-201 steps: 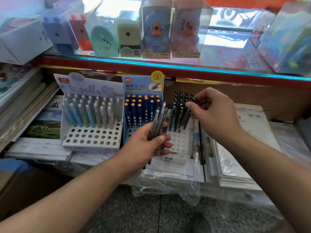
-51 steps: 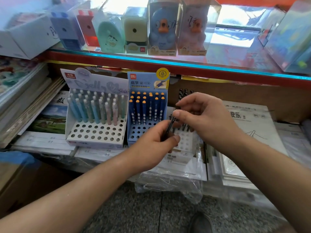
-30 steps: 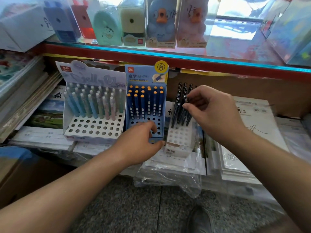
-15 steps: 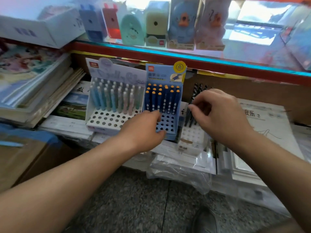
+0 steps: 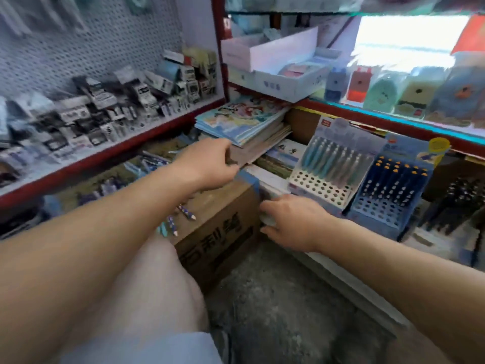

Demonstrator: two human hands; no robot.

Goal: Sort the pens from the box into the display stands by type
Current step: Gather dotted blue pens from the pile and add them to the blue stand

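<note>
Over the cardboard box (image 5: pixel 223 229) at near left, the left hand (image 5: pixel 207 164) hovers, grip too blurred to tell, the right hand (image 5: pixel 294 222) slack-fingered and empty beside it; better to gather loose pens (image 5: pixel 185 212) of one type, tips aligned, for the display stands (image 5: pixel 320 189) at right.

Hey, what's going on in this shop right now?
A person is sorting pens at a stationery shelf. Both hands are at a cardboard box with loose pens lying on it: the left hand over its far edge, the right hand beside its right corner. No pen shows in either hand. The white stand and blue stand are partly filled.
</note>
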